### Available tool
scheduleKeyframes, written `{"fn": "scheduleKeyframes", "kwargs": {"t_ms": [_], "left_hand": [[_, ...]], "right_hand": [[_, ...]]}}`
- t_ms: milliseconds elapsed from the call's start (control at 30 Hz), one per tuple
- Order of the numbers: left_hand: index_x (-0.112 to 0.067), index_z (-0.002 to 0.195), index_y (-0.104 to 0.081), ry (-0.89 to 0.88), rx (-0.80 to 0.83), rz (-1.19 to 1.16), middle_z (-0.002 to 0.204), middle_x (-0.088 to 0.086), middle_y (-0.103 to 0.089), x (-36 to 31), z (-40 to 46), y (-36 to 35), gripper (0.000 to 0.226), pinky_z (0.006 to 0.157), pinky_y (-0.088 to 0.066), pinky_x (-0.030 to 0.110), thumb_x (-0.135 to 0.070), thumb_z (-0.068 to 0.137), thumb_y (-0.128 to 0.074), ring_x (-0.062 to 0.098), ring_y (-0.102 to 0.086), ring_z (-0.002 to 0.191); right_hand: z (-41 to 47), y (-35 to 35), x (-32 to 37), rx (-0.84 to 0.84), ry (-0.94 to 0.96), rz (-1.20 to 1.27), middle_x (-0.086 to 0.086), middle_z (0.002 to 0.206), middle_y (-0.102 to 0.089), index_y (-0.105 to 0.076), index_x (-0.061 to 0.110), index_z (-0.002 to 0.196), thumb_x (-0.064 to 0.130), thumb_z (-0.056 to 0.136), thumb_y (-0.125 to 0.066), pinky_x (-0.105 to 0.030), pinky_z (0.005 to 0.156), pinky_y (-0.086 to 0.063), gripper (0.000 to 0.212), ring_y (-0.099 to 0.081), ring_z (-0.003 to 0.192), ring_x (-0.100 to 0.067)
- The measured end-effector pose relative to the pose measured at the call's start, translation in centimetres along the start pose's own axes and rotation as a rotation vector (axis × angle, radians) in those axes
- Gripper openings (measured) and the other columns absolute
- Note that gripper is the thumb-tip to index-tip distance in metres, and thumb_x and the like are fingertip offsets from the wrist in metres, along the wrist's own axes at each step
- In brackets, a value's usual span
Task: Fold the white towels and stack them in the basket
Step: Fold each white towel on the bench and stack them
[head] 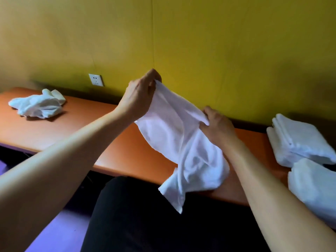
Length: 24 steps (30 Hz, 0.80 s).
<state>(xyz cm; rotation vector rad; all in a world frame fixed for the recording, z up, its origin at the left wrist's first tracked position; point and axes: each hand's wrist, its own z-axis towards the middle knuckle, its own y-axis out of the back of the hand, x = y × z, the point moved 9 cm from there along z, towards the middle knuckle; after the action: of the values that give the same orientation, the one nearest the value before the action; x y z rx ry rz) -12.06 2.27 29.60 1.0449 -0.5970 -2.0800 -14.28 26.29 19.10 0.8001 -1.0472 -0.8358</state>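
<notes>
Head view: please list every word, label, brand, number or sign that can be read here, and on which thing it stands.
None: no readable text in this view.
Held towel, crumpled towel, folded towels: no label or print shows.
Wall socket: only pin holes, no writing.

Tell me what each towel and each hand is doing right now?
Held towel: unfolded, hanging between both hands.
Left hand: pinches the towel's top edge, raised.
Right hand: grips the towel's other edge, lower.
Crumpled towel: lying unfolded on the table.
Folded towels: stacked on the right.
</notes>
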Motion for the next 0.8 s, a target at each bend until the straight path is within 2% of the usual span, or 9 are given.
{"fn": "scheduleKeyframes", "kwargs": {"t_ms": [100, 167, 267, 367, 467, 567, 633, 700, 800], "left_hand": [[-0.02, 0.112, -0.063, 0.001, 0.011, -0.022, 0.087, 0.001, -0.063, -1.2, 1.2, 1.7, 0.024, 0.063, -0.034, 0.03, -0.015, 0.101, -0.042, 0.022, -0.055, 0.078], [-0.021, 0.111, -0.065, -0.022, 0.029, -0.054, 0.081, -0.007, -0.063, -2.9, 1.7, 2.0, 0.024, 0.06, -0.034, 0.024, -0.015, 0.101, -0.045, 0.013, -0.055, 0.075], [-0.025, 0.107, -0.068, -0.079, 0.071, -0.087, 0.067, -0.022, -0.057, -5.7, 1.7, 1.4, 0.025, 0.058, -0.033, 0.009, -0.014, 0.099, -0.047, -0.005, -0.053, 0.065], [-0.027, 0.106, -0.07, -0.128, 0.127, -0.068, 0.07, -0.015, -0.059, -7.6, 1.4, 0.5, 0.025, 0.059, -0.035, 0.02, -0.015, 0.097, -0.05, 0.003, -0.051, 0.064], [-0.026, 0.103, -0.072, -0.176, 0.162, -0.052, 0.06, -0.023, -0.057, -8.5, 0.9, 0.3, 0.021, 0.053, -0.032, 0.014, -0.015, 0.097, -0.054, -0.005, -0.05, 0.057], [-0.025, 0.103, -0.073, -0.208, 0.167, -0.024, 0.056, -0.024, -0.054, -9.1, 0.7, 1.1, 0.021, 0.052, -0.033, 0.009, -0.015, 0.098, -0.056, -0.007, -0.048, 0.056], [-0.026, 0.105, -0.073, -0.249, 0.171, 0.011, 0.066, -0.02, -0.059, -9.1, 0.9, 2.1, 0.021, 0.059, -0.035, 0.007, -0.016, 0.098, -0.056, -0.005, -0.051, 0.063], [-0.026, 0.109, -0.072, -0.329, 0.194, 0.091, 0.091, -0.009, -0.069, -8.5, 1.0, 3.0, 0.021, 0.074, -0.047, 0.021, -0.02, 0.098, -0.056, 0.006, -0.06, 0.08], [-0.021, 0.11, -0.069, -0.357, 0.165, 0.254, 0.102, 0.004, -0.067, -5.7, 1.3, 5.1, 0.017, 0.072, -0.052, 0.04, -0.023, 0.099, -0.056, 0.031, -0.064, 0.087]], "right_hand": [[-1.0, 3.5, -2.7, -0.221, -0.103, -0.152, -0.017, 0.107, -0.062, -0.057, 0.015, 0.115, 0.015, 0.083, -0.066, -0.046, 0.082, -0.045, 0.034, -0.06, 0.099, -0.041], [-1.6, 4.7, -2.5, -0.35, -0.155, 0.038, -0.012, 0.098, -0.062, -0.058, 0.016, 0.111, 0.015, 0.081, -0.066, -0.043, 0.077, -0.046, 0.031, -0.061, 0.093, -0.038], [-2.6, 3.9, 1.2, -0.351, -0.074, 0.472, 0.006, 0.071, -0.062, -0.057, 0.02, 0.099, 0.029, 0.085, -0.065, -0.031, 0.06, -0.044, 0.019, -0.062, 0.068, -0.017], [-4.7, 2.8, 5.4, -0.382, 0.021, 0.663, 0.008, 0.075, -0.062, -0.056, 0.023, 0.092, 0.048, 0.083, -0.074, -0.023, 0.059, -0.046, 0.032, -0.06, 0.066, -0.01], [-5.2, 1.2, 6.2, -0.426, -0.024, 0.575, 0.008, 0.084, -0.058, -0.053, 0.024, 0.095, 0.047, 0.08, -0.077, -0.025, 0.063, -0.045, 0.036, -0.058, 0.073, -0.013], [-4.8, 0.2, 4.9, -0.429, -0.129, 0.405, -0.001, 0.09, -0.057, -0.053, 0.018, 0.097, 0.02, 0.086, -0.066, -0.033, 0.063, -0.041, 0.017, -0.059, 0.078, -0.026], [-4.7, -0.5, 3.4, -0.37, -0.212, 0.269, -0.008, 0.099, -0.057, -0.055, 0.014, 0.099, 0.013, 0.087, -0.06, -0.039, 0.066, -0.044, 0.013, -0.06, 0.086, -0.036], [-5.1, -0.5, 1.3, -0.348, -0.257, 0.171, -0.009, 0.101, -0.058, -0.056, 0.016, 0.099, 0.01, 0.088, -0.058, -0.042, 0.069, -0.045, 0.012, -0.061, 0.09, -0.038], [-6.3, 0.9, -3.7, -0.322, -0.315, 0.09, -0.014, 0.099, -0.067, -0.061, 0.016, 0.1, 0.007, 0.087, -0.06, -0.041, 0.07, -0.047, 0.016, -0.064, 0.091, -0.039]]}}
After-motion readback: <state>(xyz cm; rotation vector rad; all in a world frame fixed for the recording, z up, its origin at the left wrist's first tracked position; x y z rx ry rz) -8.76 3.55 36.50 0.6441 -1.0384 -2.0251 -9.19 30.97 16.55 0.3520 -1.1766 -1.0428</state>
